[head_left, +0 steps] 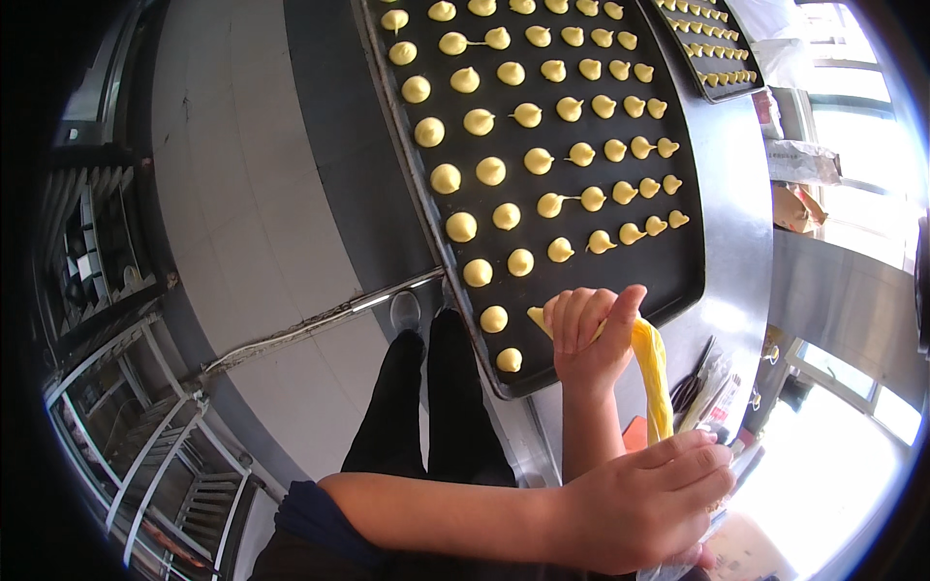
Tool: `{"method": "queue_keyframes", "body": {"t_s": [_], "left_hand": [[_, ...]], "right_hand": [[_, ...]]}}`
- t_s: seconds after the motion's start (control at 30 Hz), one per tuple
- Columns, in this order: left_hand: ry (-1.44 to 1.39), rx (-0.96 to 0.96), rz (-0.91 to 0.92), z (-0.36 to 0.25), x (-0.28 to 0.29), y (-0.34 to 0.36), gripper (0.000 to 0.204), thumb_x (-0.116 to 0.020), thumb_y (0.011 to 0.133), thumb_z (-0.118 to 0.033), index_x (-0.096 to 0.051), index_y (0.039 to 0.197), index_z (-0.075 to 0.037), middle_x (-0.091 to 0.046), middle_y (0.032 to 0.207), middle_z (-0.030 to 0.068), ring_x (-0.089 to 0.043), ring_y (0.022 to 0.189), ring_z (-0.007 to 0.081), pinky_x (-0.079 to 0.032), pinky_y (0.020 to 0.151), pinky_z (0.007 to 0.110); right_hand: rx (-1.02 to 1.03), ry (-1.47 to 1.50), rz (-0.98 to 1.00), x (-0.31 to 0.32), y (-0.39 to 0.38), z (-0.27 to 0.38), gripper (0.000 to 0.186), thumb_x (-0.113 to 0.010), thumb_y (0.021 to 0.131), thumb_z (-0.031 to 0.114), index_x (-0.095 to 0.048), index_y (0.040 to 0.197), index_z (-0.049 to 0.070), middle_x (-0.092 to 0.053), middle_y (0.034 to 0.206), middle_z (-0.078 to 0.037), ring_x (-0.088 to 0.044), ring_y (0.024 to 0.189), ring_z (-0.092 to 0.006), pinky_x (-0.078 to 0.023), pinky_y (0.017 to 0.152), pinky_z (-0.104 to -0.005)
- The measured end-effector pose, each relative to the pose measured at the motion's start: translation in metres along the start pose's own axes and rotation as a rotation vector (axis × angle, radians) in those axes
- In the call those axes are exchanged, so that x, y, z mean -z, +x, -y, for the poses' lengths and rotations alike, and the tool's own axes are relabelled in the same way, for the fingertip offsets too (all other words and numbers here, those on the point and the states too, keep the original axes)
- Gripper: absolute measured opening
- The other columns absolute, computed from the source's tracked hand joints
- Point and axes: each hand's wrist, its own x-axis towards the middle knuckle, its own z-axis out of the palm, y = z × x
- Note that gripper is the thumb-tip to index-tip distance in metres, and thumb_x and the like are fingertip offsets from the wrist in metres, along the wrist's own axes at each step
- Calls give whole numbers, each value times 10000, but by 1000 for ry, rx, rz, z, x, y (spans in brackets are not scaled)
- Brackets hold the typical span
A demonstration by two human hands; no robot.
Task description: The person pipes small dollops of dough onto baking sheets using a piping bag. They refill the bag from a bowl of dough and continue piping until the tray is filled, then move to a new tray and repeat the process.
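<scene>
A dark baking tray (649,281) carries several rows of small piped yellow batter mounds (520,261). Over its near right part, my right hand (591,334) is closed around the tip end of a yellow-filled piping bag (651,373), whose tip points left toward the mounds. The bag runs down from there to my left hand (668,499), closed on it at the lower right, with some clear plastic below. My left forearm crosses the bottom of the view, partly hiding the right one.
A second tray (716,89) of mounds sits at upper right on the steel table (736,232). Dark utensils (690,382) and wrappers lie beside my hands. A metal rack (145,416) stands at left. My legs are below the tray's left edge, beside a floor strip. Bright windows line the right.
</scene>
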Motion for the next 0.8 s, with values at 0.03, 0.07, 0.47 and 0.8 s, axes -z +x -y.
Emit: {"method": "queue_keyframes", "body": {"t_s": [0.03,0.07,0.47,0.8], "left_hand": [[8,10,13,1,4,-3,295,-758,916,-284,-683,825,-13,-638,995,142,-639,997,328,-511,972,460],[-16,79,82,-3,12,-8,372,-775,940,-334,-692,805,3,-659,1083,183,-653,1119,354,-492,1079,483],[-43,154,160,-2,20,-23,449,-767,1008,-389,-739,842,27,-711,1141,224,-697,1209,362,-481,1190,495],[-36,154,193,-1,14,-25,453,-764,1006,-387,-741,855,39,-712,1148,226,-690,1222,368,-466,1207,505]], "right_hand": [[3,-24,-22,-1,0,-4,743,-296,1220,525,-440,608,130,-457,525,-12,-403,451,-147,-421,580,-330],[11,-41,-50,-1,0,-7,739,-301,1221,520,-440,608,130,-452,521,-13,-397,448,-147,-415,573,-329],[30,-67,-198,-2,-3,-13,718,-352,1223,485,-423,600,135,-416,502,-15,-353,419,-141,-373,527,-319],[36,-21,-162,3,-2,-10,713,-348,1220,503,-455,624,126,-447,528,-21,-387,441,-150,-416,556,-325]]}}
